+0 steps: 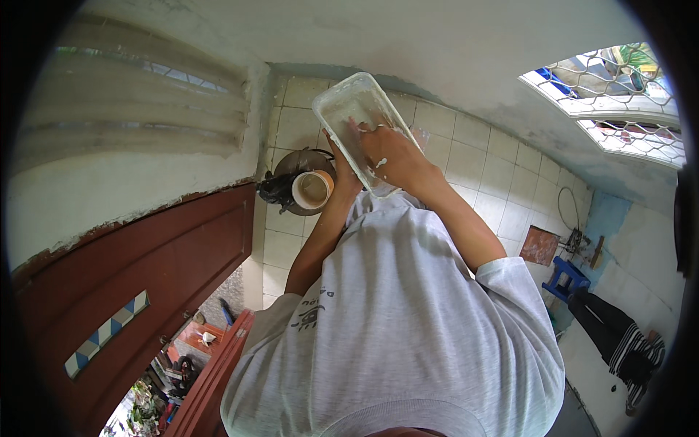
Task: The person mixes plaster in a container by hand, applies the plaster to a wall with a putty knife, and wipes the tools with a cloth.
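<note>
A long, clear plastic container [336, 93] with rounded corners is tilted in front of me, its inside smeared with a whitish paste. My left hand [342, 166] grips it along its left side, with most of the fingers hidden beneath. Inside the container is my right hand [395, 155], its fingers curled and blobs of white paste on its back. A small pinkish shape shows at those fingertips; whether it is a fingertip or a held thing is unclear.
Left of my hands, an orange-rimmed white bucket [325, 178] stands on a round brown surface beside a black plastic bag [275, 189]. A red-brown door [138, 251] is at left. Blue stool [566, 279] and a person in dark trousers [603, 320] are at right.
</note>
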